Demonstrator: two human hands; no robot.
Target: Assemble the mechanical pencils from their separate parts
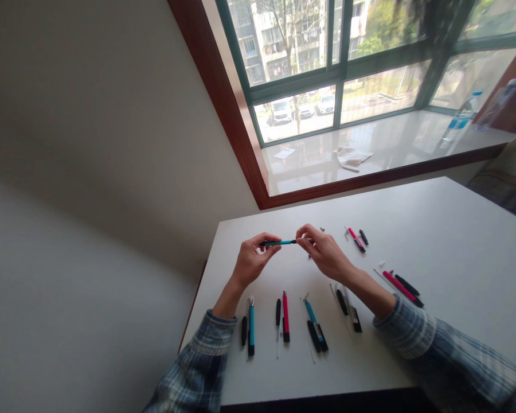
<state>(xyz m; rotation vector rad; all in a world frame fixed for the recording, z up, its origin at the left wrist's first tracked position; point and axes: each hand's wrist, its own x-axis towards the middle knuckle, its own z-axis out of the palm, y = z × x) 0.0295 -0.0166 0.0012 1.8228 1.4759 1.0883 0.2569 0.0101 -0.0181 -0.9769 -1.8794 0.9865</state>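
Observation:
A blue and black pen [287, 242] is held level above the white table. My left hand [253, 258] is closed around its black end, thumb and fingers pinching the barrel. At the other end, my right hand [320, 249] is closed in a pinch by the dark tip, where a thin piece shows between the fingers; its exact kind is partly hidden. Below my hands lie groups of pen parts: a blue barrel [251, 328], a red barrel [286, 316], another blue barrel [316, 321] and a clear barrel [351, 308], each with a black grip and thin refill.
More red pen parts [402, 287] lie right of my right forearm, and a red barrel [356, 240] farther back on the white table [456, 241]. Tiny bits lie near my right hand. Behind are a windowsill with a cloth [352, 158] and plastic bottles [464, 117]; a wall stands left.

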